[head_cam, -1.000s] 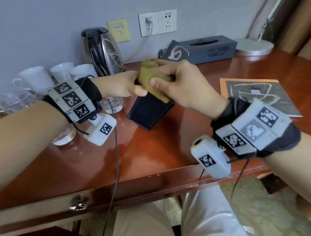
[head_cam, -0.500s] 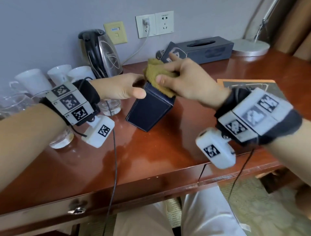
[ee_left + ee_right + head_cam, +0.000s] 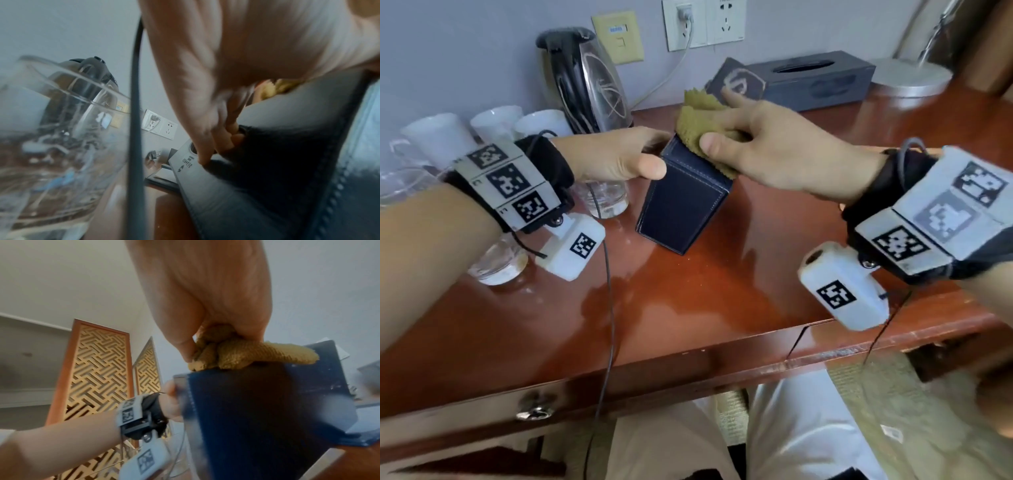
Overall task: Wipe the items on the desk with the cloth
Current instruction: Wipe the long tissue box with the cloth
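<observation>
The mustard-yellow waffle-weave cloth (image 3: 702,120) lay bunched on the top edge of the dark blue stitched leather box (image 3: 685,202), pinched between the right hand's (image 3: 774,150) thumb and curled fingers. The left hand (image 3: 613,154) gripped the box's upper left side, thumb in front, fingers (image 3: 222,139) curled behind. The box stood tilted on the glossy reddish wooden desk (image 3: 688,301); a clear drinking glass (image 3: 609,200) stood just below the left hand.

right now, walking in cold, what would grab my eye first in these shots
Mid-desk, a dark blue box stands tilted, the left hand holding its upper edge. The right hand presses a mustard-yellow cloth onto its top. Behind the left hand, by the wall, stand a glass kettle and white cups.
</observation>
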A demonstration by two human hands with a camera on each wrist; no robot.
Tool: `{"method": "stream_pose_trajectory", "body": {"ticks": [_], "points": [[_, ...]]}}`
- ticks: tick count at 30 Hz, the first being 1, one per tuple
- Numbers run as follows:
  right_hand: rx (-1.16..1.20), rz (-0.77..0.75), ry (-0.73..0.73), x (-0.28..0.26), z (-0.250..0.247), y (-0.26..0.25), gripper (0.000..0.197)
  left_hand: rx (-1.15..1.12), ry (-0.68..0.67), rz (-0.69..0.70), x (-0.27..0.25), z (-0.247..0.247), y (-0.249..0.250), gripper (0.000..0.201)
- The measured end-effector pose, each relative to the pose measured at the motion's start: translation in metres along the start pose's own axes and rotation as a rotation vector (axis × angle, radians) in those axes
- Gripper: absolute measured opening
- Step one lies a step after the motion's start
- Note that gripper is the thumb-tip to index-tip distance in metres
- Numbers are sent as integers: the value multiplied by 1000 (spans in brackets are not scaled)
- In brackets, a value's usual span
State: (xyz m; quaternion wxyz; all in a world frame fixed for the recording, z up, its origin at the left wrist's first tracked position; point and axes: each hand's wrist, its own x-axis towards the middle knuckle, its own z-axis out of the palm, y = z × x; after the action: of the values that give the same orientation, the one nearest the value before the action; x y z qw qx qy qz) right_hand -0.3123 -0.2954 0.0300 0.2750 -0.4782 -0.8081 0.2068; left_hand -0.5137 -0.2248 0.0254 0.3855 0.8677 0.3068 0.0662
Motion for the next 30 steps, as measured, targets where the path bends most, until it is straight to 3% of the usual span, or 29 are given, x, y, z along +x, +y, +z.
{"method": "stream_pose_trajectory", "body": {"ticks": [7, 13, 18, 22, 27, 30], "points": [[43, 125, 112, 34, -13, 17, 30, -54, -12, 9, -2, 1, 1, 91], [-29, 348, 227, 91, -36, 56, 25, -59, -29, 7, 0, -1, -2, 93], [-119, 364, 251, 115, -41, 69, 36, -13, -7, 5, 3, -1, -6, 103], [-153, 272, 172, 109, -35, 63, 23, 3, 1, 31, 4, -2, -10, 113], [16, -111, -184, 55, -20, 24, 28, -68, -41, 39, 6, -1, -4, 95], [59, -138, -188, 35, -14, 21, 41, -73, -35, 38, 7, 0, -3, 93]]}}
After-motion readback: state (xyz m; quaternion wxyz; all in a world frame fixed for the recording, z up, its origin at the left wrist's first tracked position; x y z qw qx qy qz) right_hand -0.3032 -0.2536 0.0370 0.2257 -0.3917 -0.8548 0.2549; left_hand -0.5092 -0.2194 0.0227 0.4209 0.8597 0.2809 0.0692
